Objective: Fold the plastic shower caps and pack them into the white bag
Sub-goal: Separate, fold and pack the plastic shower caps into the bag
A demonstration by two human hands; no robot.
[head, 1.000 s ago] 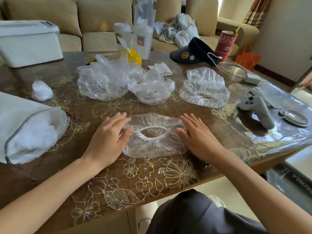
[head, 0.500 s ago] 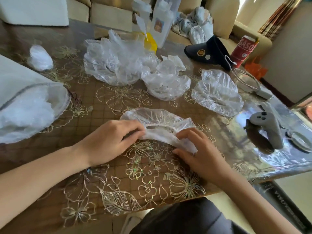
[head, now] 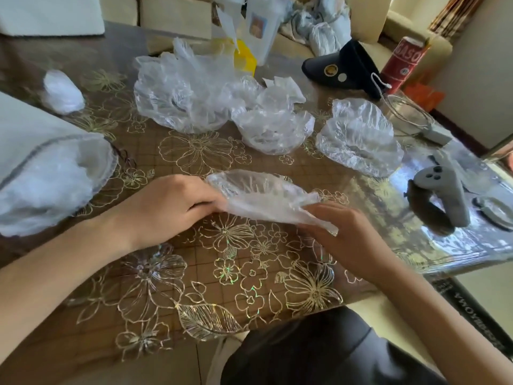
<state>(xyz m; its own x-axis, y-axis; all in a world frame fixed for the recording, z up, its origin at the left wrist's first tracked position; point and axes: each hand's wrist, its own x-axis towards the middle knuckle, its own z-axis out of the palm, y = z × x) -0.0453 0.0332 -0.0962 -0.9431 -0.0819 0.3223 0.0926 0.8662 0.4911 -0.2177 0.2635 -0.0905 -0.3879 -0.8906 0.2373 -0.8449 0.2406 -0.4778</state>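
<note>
While the left hand (head: 172, 207) and right hand (head: 344, 234) pinch its ends, the folded shower cap (head: 261, 195) runs left-right.

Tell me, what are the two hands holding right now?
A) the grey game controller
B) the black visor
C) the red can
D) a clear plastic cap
D: the left hand and the right hand each pinch one end of the same clear cap, just above the table.
</note>
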